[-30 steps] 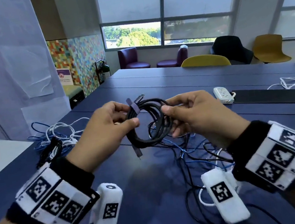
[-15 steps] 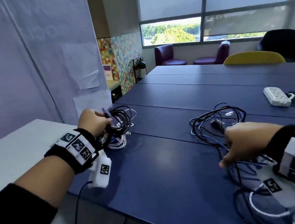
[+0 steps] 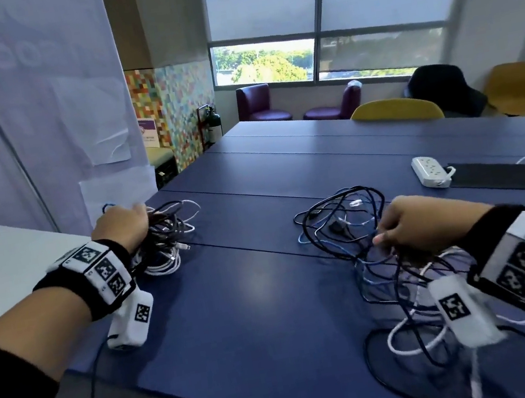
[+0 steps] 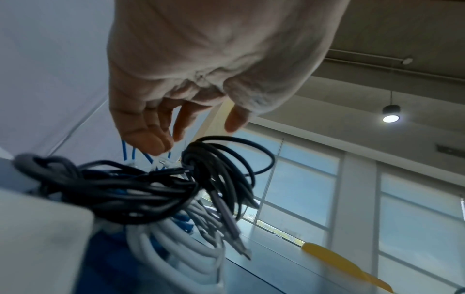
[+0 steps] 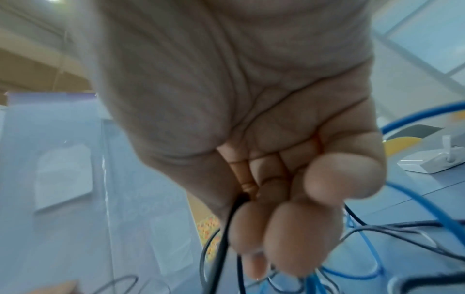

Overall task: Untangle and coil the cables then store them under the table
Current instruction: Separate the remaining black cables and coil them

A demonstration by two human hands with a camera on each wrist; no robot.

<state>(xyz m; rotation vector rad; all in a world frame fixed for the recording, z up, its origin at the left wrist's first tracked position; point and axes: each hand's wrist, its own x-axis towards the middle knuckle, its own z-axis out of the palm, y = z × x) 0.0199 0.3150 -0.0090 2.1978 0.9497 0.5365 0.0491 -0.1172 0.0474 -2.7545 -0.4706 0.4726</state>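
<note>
Left hand (image 3: 121,226) hovers loose-fingered over coiled cables (image 3: 170,238) piled at the tabletop's (image 3: 257,321) left edge. Right hand (image 3: 408,225) pinches a black strand of the tangled cables (image 3: 344,219) mid-tabletop, toward the near edge.

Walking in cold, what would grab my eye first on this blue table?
Probably the tangled cables, a loose knot of black and blue wire right of centre on the blue table, with the right hand pinching a black strand. At the table's left edge lies a pile of coiled cables, the left hand hovering open above it.
</note>
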